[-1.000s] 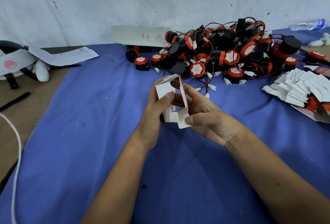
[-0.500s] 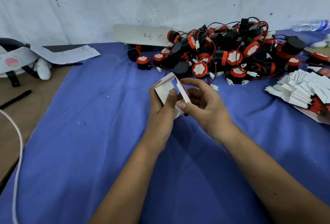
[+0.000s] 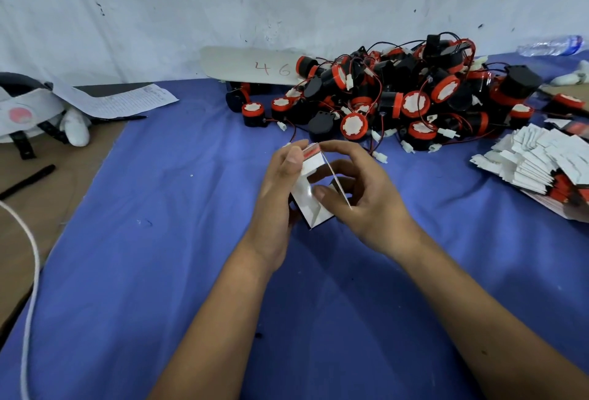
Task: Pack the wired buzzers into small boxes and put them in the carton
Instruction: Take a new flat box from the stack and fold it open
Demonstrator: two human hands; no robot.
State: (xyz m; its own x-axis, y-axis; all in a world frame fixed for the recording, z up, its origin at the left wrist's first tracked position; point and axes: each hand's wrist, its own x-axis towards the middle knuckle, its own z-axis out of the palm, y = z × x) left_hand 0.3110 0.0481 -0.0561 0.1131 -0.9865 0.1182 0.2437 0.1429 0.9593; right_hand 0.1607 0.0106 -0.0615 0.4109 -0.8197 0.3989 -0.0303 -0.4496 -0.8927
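A small white box (image 3: 310, 208) with a red-edged flap is held over the blue cloth (image 3: 178, 240) between both hands, its top open. My left hand (image 3: 277, 195) grips its left side, thumb on the upper flap. My right hand (image 3: 360, 198) pinches the right wall, forefinger on the top edge and thumb inside the opening. Behind them lies a heap of black and red wired buzzers (image 3: 401, 96) with white connectors. A fanned stack of flat white box blanks (image 3: 541, 160) lies at the right. No carton is in view.
A white card marked "46" (image 3: 251, 66) leans at the wall behind the heap. A printed sheet (image 3: 124, 101), a white headset (image 3: 28, 109) and a black pen (image 3: 27, 178) lie at the left. A white cable (image 3: 30, 272) runs down the left edge. A plastic bottle (image 3: 551, 45) lies far right.
Both hands turned the box and moved it slightly away from me. My right thumb shifted from the lower flap into the opening, and the forefinger came up onto the top edge.
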